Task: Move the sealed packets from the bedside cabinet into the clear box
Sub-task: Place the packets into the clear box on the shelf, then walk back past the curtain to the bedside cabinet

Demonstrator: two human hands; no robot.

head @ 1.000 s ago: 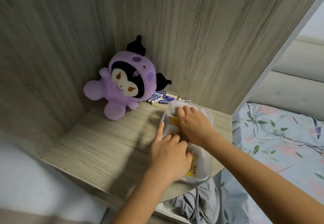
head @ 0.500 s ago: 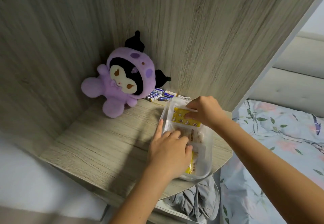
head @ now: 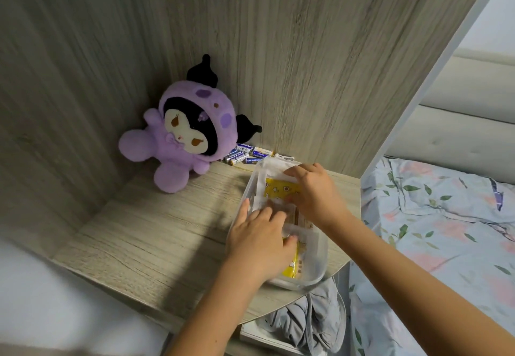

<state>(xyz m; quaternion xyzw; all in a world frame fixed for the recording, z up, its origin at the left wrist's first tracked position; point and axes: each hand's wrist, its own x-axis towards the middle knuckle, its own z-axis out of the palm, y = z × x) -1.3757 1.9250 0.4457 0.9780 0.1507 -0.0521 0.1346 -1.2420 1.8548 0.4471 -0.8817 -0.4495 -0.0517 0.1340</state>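
Both forearms were bare as far as the frame showed, with no sleeve or cuff in view. The left hand (head: pixel 257 240) and right hand (head: pixel 315 192) wore no gloves; rings or bands, if any, seemingly were not discernible.

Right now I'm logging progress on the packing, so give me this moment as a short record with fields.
container: clear box on the bedside cabinet
contents: yellow sealed packets
left hand: pressing packets down at the near end
right hand: on the packets at the far end
loose behind box: batteries
corner: purple plush toy
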